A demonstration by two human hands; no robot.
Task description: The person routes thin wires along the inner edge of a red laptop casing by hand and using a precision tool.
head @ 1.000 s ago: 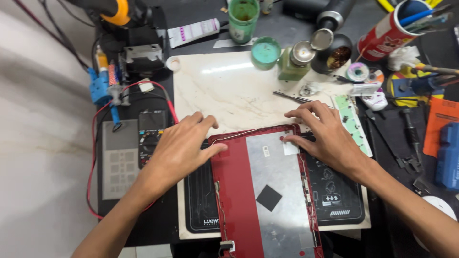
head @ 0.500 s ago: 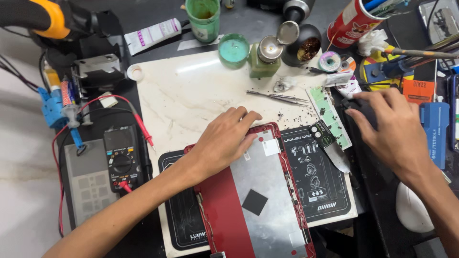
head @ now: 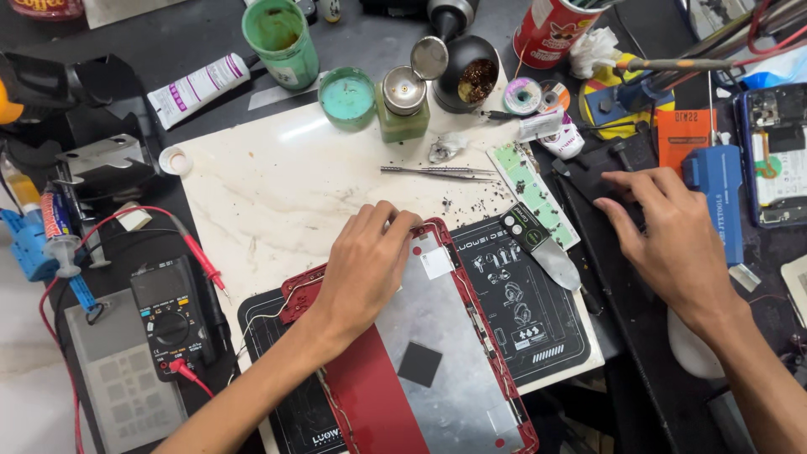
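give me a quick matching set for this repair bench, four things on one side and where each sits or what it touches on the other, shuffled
Things:
1. left hand
2. right hand
3. tweezers
4. multimeter

Places:
A. lying on the pale marble slab
B. resting on the red tablet frame
C. on the dark surface left of the slab, red lead plugged in
D. reaching onto the black tray beside the blue tool

Pairs: 1-B, 2-D, 3-A, 4-C

single head view looks steeply down, close over the cluttered workbench (head: 252,210).
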